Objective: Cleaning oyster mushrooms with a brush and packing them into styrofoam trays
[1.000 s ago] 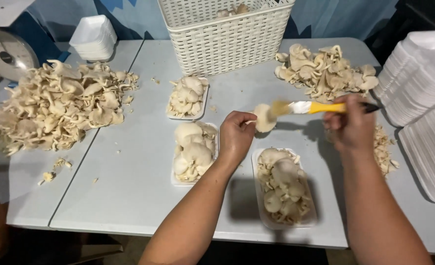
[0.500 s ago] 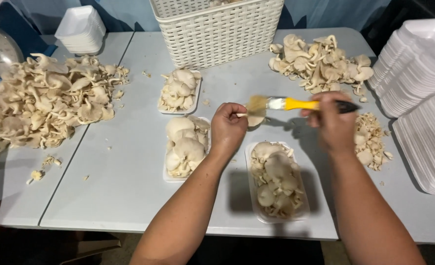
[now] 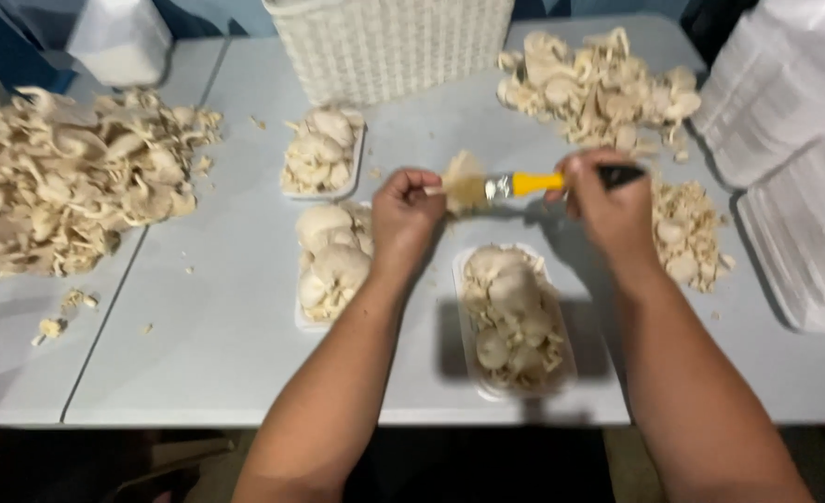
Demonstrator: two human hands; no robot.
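Observation:
My left hand [image 3: 405, 216] is closed around a pale mushroom [image 3: 462, 183] that it holds up over the table. My right hand [image 3: 610, 203] grips a brush with a yellow and black handle [image 3: 535, 183], its bristles against the mushroom. Below the hands lies a white tray of mushrooms [image 3: 515, 319]. A second filled tray [image 3: 331, 264] sits under my left wrist, and a third [image 3: 323, 154] lies further back.
A large heap of mushrooms [image 3: 68, 182] covers the left table. Another heap [image 3: 599, 84] and a smaller pile [image 3: 687, 231] lie at the right. A white woven basket [image 3: 394, 42] stands at the back. Stacks of white foam trays [image 3: 785, 121] fill the right edge.
Both hands keep the mushroom and brush together, shifted slightly toward the middle of the view. The camera has tilted, so the table's contents sit a little further left.

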